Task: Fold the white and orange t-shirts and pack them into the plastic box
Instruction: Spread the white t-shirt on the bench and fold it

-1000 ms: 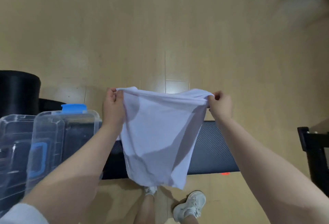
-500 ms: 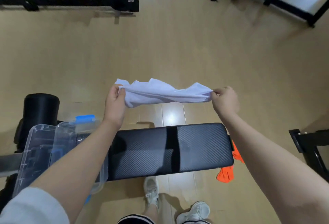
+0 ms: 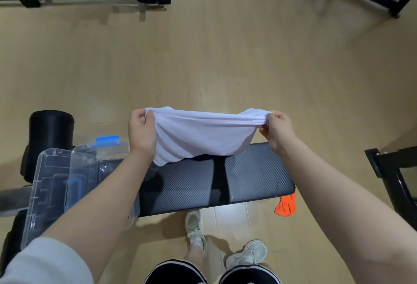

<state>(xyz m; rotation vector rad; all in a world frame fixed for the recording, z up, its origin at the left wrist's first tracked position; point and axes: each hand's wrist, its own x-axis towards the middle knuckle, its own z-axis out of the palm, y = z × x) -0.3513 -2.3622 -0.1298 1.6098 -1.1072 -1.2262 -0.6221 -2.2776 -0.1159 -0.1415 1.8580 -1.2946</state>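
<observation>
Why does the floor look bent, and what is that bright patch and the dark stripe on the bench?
In the head view the wide-angle lens bows the floor and the rack at the top; the bright patch by the shoes is glare from overhead light; the dark stripe across the bench is probably shadow under the white t-shirt, stretched between the left hand and the right hand.

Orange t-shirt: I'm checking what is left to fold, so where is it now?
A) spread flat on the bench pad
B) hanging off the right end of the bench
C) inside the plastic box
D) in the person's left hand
B: the orange t-shirt hangs below the right end of the bench; both hands hold the white t-shirt.
</observation>
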